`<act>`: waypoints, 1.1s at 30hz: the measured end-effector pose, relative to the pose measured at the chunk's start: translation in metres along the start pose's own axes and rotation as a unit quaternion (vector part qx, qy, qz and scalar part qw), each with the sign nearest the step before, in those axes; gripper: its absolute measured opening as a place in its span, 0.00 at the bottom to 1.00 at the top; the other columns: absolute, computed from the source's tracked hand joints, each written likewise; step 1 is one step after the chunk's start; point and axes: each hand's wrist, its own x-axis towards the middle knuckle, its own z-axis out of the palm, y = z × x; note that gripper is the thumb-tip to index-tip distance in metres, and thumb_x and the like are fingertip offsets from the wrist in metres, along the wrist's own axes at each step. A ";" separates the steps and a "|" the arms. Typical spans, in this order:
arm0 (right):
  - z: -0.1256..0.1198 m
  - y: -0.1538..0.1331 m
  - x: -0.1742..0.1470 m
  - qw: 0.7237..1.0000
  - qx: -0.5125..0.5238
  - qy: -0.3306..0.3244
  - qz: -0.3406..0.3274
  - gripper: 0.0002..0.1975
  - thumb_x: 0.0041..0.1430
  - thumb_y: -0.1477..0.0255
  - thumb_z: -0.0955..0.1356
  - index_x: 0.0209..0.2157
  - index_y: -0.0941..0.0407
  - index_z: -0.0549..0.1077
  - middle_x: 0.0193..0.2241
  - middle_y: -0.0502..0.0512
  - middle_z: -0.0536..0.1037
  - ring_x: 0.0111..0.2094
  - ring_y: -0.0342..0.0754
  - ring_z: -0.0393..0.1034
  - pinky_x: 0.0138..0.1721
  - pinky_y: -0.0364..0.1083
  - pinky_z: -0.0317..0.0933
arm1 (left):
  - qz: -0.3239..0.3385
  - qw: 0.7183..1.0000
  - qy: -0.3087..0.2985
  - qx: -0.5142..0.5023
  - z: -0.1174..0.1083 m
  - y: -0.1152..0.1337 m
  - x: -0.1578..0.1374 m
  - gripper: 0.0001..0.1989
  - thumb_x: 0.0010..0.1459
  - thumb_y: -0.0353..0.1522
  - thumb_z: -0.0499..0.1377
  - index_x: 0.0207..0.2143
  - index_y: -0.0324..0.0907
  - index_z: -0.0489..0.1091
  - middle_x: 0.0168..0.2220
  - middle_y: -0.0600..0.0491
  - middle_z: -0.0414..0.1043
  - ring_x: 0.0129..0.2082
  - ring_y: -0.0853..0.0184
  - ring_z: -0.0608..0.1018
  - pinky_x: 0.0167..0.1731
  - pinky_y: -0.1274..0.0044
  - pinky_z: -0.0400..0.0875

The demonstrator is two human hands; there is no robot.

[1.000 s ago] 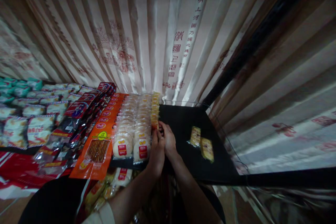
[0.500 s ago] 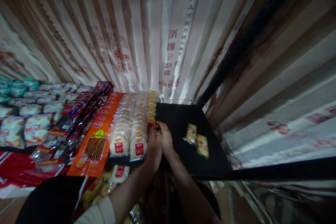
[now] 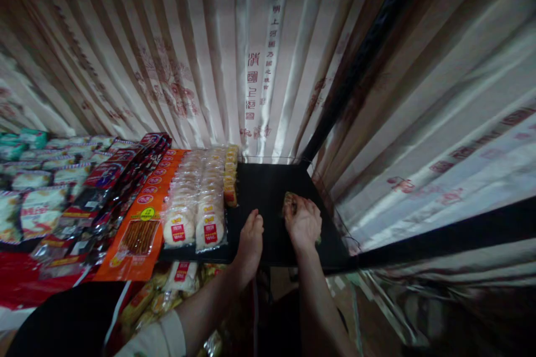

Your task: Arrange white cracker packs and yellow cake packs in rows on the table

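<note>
On the right of the black shelf top (image 3: 268, 184), my right hand (image 3: 305, 220) has its fingers curled over a small yellow snack packet (image 3: 288, 198). A sliver of yellow wrapper shows under its palm edge; most of what lies there is hidden. My left hand (image 3: 250, 237) is over the middle of the shelf, fingers extended close together, with nothing visible in it. Left of it runs a row of yellow snack packets (image 3: 230, 178), standing one behind another. Beside that row are two rows of clear-wrapped round white rice crackers (image 3: 210, 228).
Orange bags of brown sticks (image 3: 140, 234), dark red packs (image 3: 106, 178) and white snack bags (image 3: 44, 209) fill the left side. More packets (image 3: 140, 304) lie below the shelf front. A pleated curtain (image 3: 218, 67) and a dark post (image 3: 360, 61) stand behind.
My hands have parted from the end of the yellow row. The right moved right onto the two loose yellow packets; the left drew slightly back. The view shifted a little right.
</note>
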 end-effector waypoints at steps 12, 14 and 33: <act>0.006 -0.021 -0.019 0.960 0.179 -0.146 -0.160 0.21 0.62 0.68 0.55 0.46 0.61 0.71 0.47 0.64 0.73 0.48 0.51 0.68 0.50 0.49 0.60 | -0.038 0.987 0.010 -0.155 0.018 0.002 0.007 0.17 0.60 0.31 0.49 0.50 0.37 0.66 0.52 0.43 0.67 0.50 0.62 0.72 0.47 0.72 0.69; 0.007 -0.024 -0.020 0.952 0.223 -0.149 -0.145 0.20 0.61 0.66 0.57 0.47 0.60 0.71 0.48 0.65 0.73 0.50 0.53 0.67 0.51 0.50 0.60 | -0.026 0.984 0.024 -0.172 0.012 0.006 0.005 0.17 0.60 0.31 0.50 0.50 0.36 0.66 0.52 0.43 0.67 0.49 0.62 0.72 0.47 0.72 0.69; 0.002 -0.046 -0.028 0.585 0.697 -0.321 0.262 0.15 0.43 0.69 0.70 0.35 0.58 0.73 0.30 0.54 0.78 0.31 0.49 0.73 0.27 0.44 0.65 | -0.012 0.995 0.065 -0.069 -0.015 0.007 -0.003 0.16 0.56 0.27 0.54 0.48 0.34 0.65 0.33 0.49 0.71 0.26 0.75 0.73 0.24 0.85 0.68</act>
